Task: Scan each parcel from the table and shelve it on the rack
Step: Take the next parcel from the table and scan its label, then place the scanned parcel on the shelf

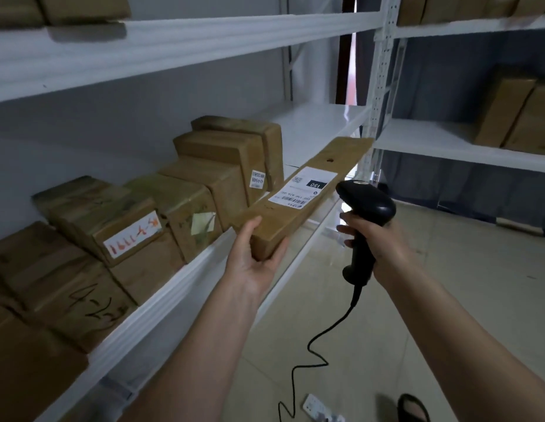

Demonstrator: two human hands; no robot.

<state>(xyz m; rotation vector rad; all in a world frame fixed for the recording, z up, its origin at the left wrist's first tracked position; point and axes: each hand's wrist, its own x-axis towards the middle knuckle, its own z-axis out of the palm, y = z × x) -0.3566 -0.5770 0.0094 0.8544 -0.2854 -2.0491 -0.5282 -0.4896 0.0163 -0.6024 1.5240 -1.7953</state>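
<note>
My left hand (255,257) grips the near end of a long, flat brown parcel (332,164) that points away toward the white rack (186,278). A white shipping label (303,188) faces up on its top. My right hand (374,239) holds a black corded barcode scanner (367,205) by its handle, just right of the label, its head level with it. The parcel hovers over the front edge of the middle shelf, beside a row of brown boxes (189,202) standing there.
The middle shelf has bare white surface (320,123) beyond the boxes. A second rack (447,144) with boxes stands at the right. The scanner cable (313,357) trails to the tiled floor near a white power strip (320,408). A sandalled foot (412,408) shows below.
</note>
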